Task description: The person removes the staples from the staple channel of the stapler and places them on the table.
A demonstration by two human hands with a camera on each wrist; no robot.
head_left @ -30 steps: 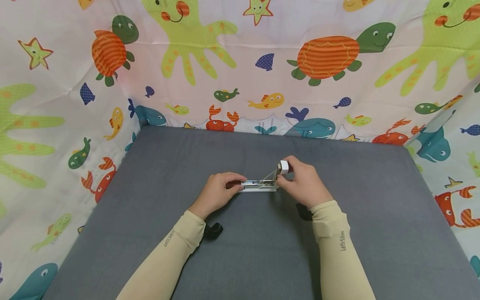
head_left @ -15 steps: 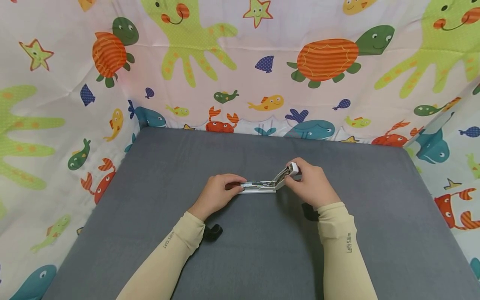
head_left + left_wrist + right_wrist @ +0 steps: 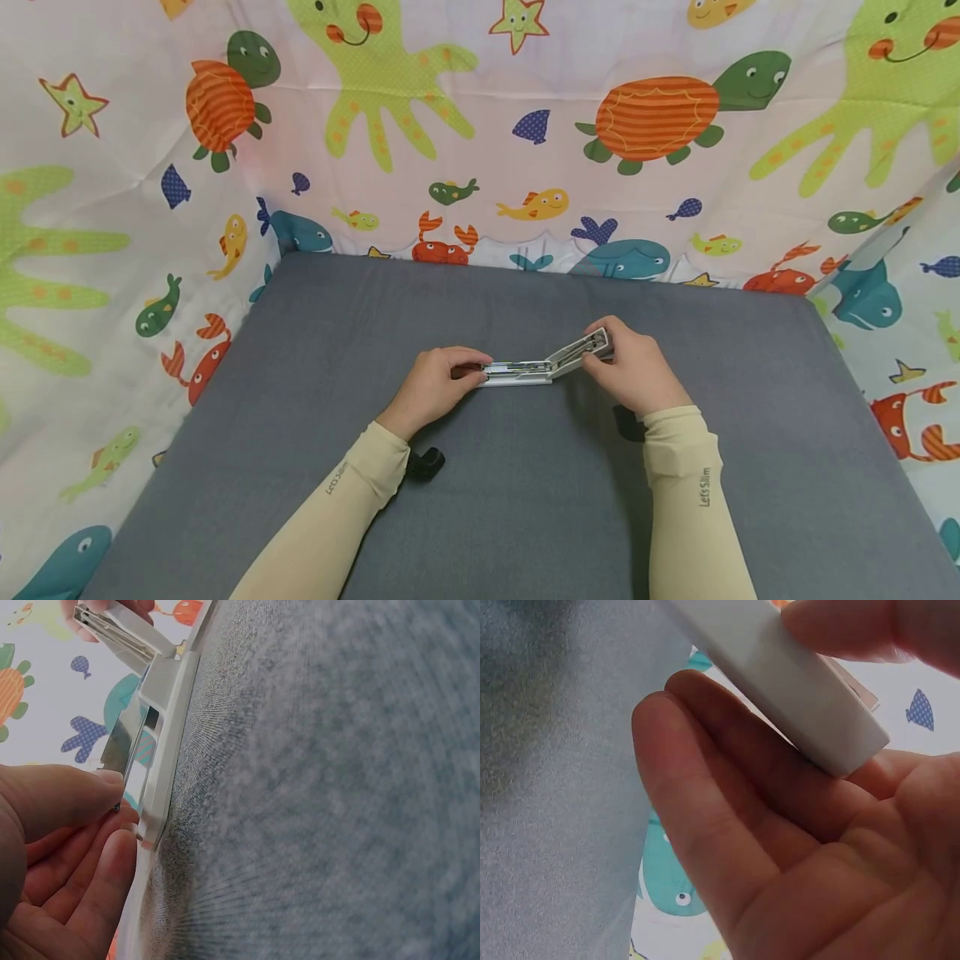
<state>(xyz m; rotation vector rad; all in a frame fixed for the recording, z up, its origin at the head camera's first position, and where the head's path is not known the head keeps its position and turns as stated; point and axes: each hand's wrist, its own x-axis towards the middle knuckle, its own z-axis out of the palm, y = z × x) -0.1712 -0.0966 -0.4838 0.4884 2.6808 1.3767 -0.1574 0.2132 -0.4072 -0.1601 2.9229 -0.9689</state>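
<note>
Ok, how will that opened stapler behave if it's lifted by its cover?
The stapler will probably fold or swing, since its cover stands angled up from the base. Both parts look stiff, with straight, unbent edges. The cover, smooth and white, may be slightly slippery in the right hand.

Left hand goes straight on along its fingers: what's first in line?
The stapler's metal rail, which the left hand pinches at its end; beyond that, probably the raised cover, though depth is hard to judge.
</note>
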